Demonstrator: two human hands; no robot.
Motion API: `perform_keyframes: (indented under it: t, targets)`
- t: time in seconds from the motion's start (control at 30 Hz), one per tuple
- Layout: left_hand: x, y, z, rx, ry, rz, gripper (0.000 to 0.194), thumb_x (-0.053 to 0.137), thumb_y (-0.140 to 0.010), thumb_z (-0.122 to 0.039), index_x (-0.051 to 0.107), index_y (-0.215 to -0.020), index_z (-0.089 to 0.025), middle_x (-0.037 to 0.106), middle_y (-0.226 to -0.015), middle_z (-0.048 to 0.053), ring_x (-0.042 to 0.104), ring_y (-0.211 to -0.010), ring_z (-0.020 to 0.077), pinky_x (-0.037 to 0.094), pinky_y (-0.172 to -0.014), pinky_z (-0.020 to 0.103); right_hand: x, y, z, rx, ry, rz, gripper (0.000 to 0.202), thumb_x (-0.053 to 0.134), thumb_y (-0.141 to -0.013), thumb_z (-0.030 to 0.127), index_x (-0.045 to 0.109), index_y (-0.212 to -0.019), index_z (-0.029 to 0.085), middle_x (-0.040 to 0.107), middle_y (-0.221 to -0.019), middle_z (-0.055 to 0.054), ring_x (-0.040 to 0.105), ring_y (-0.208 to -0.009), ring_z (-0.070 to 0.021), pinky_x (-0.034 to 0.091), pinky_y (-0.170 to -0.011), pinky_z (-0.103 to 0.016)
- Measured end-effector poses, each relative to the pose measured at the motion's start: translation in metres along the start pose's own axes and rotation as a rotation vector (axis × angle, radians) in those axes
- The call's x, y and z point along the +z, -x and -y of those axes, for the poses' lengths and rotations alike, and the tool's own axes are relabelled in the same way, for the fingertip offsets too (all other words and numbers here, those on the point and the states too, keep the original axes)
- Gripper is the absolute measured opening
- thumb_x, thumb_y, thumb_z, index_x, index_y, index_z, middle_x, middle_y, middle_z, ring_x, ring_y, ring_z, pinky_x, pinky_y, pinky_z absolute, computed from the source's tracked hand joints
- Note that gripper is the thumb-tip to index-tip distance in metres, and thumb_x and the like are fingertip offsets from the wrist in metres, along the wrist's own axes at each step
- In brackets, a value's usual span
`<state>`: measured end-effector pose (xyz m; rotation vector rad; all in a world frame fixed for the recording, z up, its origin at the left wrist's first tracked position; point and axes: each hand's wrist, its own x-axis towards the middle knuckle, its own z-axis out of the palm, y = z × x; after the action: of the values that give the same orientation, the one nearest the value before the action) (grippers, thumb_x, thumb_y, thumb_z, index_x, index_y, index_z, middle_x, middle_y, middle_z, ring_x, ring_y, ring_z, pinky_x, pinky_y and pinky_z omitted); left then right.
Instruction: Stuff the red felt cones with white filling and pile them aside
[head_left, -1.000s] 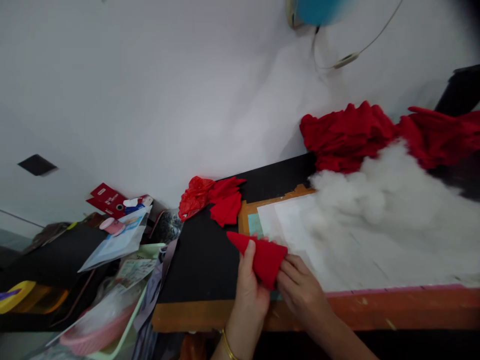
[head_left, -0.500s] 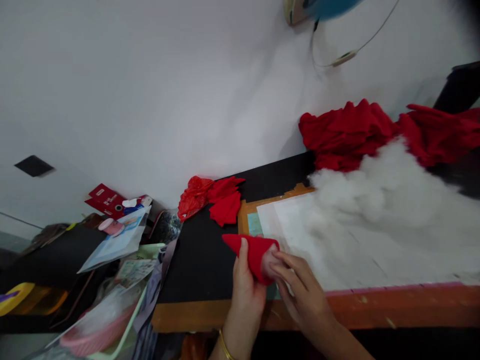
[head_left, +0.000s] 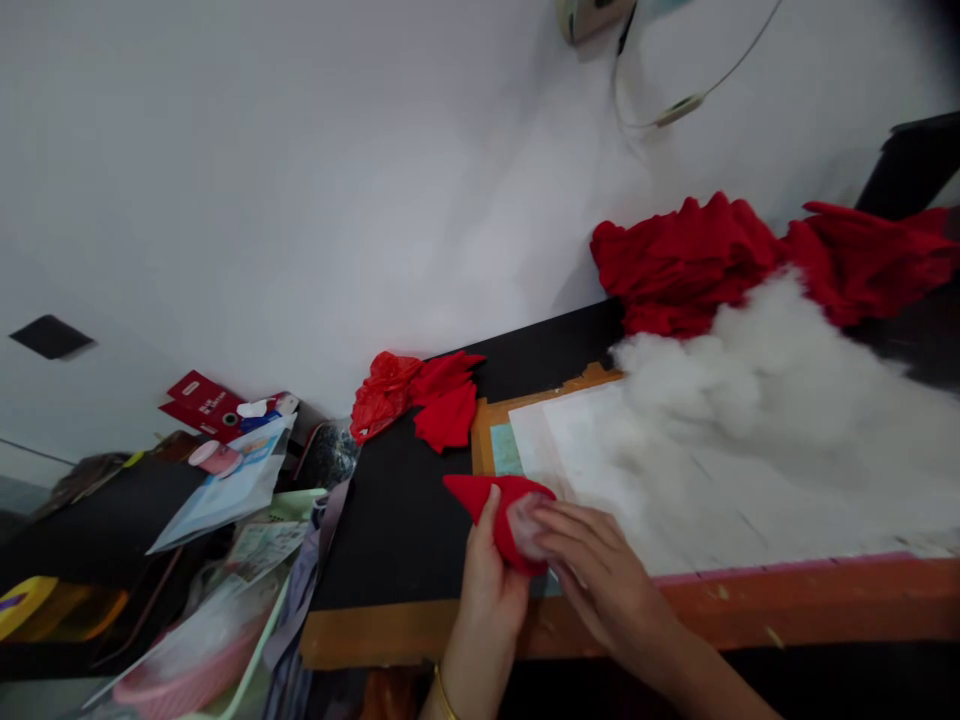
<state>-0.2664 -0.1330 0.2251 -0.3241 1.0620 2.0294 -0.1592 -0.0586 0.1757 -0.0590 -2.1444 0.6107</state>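
My left hand (head_left: 491, 575) is wrapped round a red cone-shaped cloth piece (head_left: 480, 493), its pointed tip facing left and its wide mouth facing right. White fluffy stuffing (head_left: 525, 525) fills that mouth. Against the stuffing press the fingers of my right hand (head_left: 600, 565), held close together; the fingertips are partly hidden there. To the right of both hands, a large heap of loose white stuffing (head_left: 780, 370) lies on white sheets (head_left: 570, 440) on the table.
Red cloth pieces (head_left: 690, 255) are piled behind the stuffing heap. A red plastic bag (head_left: 384, 395) and smaller red cloth pieces (head_left: 448, 400) lie on the black tabletop (head_left: 390, 540). At left stand a pink basket (head_left: 195, 675) and a red box (head_left: 202, 400). A cable (head_left: 735, 70) hangs on the wall.
The mouth of the red cone has turned more toward me, showing more stuffing. My right fingers have straightened and lie flatter against it. The view has shifted slightly.
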Motion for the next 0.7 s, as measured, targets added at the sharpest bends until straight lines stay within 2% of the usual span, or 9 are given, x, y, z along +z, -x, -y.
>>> perform_keyframes:
  t: [0.1, 0.17, 0.23, 0.33, 0.4, 0.5, 0.6, 0.7]
  targets:
    - [0.002, -0.006, -0.008, -0.006, 0.051, -0.029, 0.022, 0.058, -0.088, -0.026, 0.067, -0.097, -0.008, 0.074, -0.088, 0.011, 0.070, -0.077, 0.0189, 0.057, -0.078, 0.031, -0.015, -0.003, 0.001, 0.161, -0.015, -0.074, 0.023, 0.049, -0.091, 0.009, 0.055, -0.111, 0.020, 0.068, -0.104, -0.008, 0.061, -0.095, -0.0221, 0.050, -0.082, -0.039]
    - [0.002, -0.008, -0.008, 0.011, 0.036, -0.043, 0.021, 0.059, -0.087, -0.025, 0.067, -0.098, -0.009, 0.074, -0.089, 0.010, 0.070, -0.078, 0.0189, 0.056, -0.080, 0.031, -0.017, -0.004, 0.004, 0.248, -0.035, -0.055, 0.017, 0.050, -0.092, 0.014, 0.055, -0.107, 0.021, 0.067, -0.090, -0.005, 0.061, -0.080, -0.0202, 0.050, -0.072, -0.035]
    - [0.002, -0.007, -0.002, 0.033, 0.001, -0.057, 0.020, 0.064, -0.083, -0.026, 0.068, -0.094, -0.011, 0.074, -0.087, 0.009, 0.070, -0.077, 0.0189, 0.056, -0.079, 0.031, -0.012, -0.004, 0.008, 0.289, -0.068, -0.013, 0.017, 0.052, -0.092, 0.021, 0.055, -0.109, 0.021, 0.066, -0.085, -0.005, 0.060, -0.073, -0.0200, 0.050, -0.065, -0.033]
    - [0.002, -0.001, 0.010, 0.082, -0.035, -0.012, 0.028, 0.072, -0.077, -0.030, 0.068, -0.098, -0.012, 0.074, -0.091, 0.010, 0.071, -0.082, 0.0211, 0.056, -0.081, 0.032, 0.002, -0.006, 0.011, 0.309, -0.047, 0.003, 0.023, 0.053, -0.089, 0.022, 0.054, -0.111, 0.017, 0.066, -0.085, -0.007, 0.062, -0.074, -0.0219, 0.052, -0.064, -0.034]
    - [0.003, 0.005, 0.017, 0.101, -0.043, 0.027, 0.037, 0.074, -0.076, -0.029, 0.066, -0.108, -0.012, 0.074, -0.098, 0.012, 0.070, -0.088, 0.0222, 0.055, -0.085, 0.034, 0.011, -0.008, 0.009, 0.314, 0.007, 0.007, 0.019, 0.047, -0.087, 0.014, 0.058, -0.102, 0.016, 0.065, -0.084, -0.009, 0.062, -0.076, -0.0236, 0.053, -0.065, -0.036]
    - [0.004, 0.010, 0.020, 0.129, -0.065, 0.025, 0.043, 0.075, -0.074, -0.022, 0.063, -0.115, -0.014, 0.073, -0.105, 0.012, 0.070, -0.093, 0.0216, 0.055, -0.087, 0.031, 0.013, -0.013, 0.004, 0.288, -0.017, 0.040, 0.024, 0.042, -0.083, 0.006, 0.061, -0.094, 0.016, 0.064, -0.091, -0.012, 0.062, -0.086, -0.0250, 0.055, -0.073, -0.038]
    - [0.003, 0.007, 0.013, 0.143, -0.079, 0.008, 0.034, 0.073, -0.075, -0.018, 0.065, -0.108, -0.013, 0.073, -0.100, 0.011, 0.071, -0.085, 0.0196, 0.057, -0.078, 0.028, 0.005, -0.015, 0.004, 0.291, -0.171, 0.042, 0.026, 0.043, -0.088, 0.009, 0.060, -0.105, 0.019, 0.064, -0.102, -0.010, 0.061, -0.091, -0.0217, 0.055, -0.077, -0.034]
    - [0.004, 0.001, 0.003, 0.126, -0.034, 0.023, 0.023, 0.068, -0.080, -0.021, 0.068, -0.101, -0.011, 0.074, -0.093, 0.009, 0.070, -0.077, 0.0179, 0.057, -0.076, 0.028, -0.003, -0.011, 0.008, 0.404, -0.259, -0.006, 0.027, 0.049, -0.092, 0.020, 0.053, -0.118, 0.022, 0.064, -0.103, -0.008, 0.061, -0.078, -0.0177, 0.054, -0.070, -0.031]
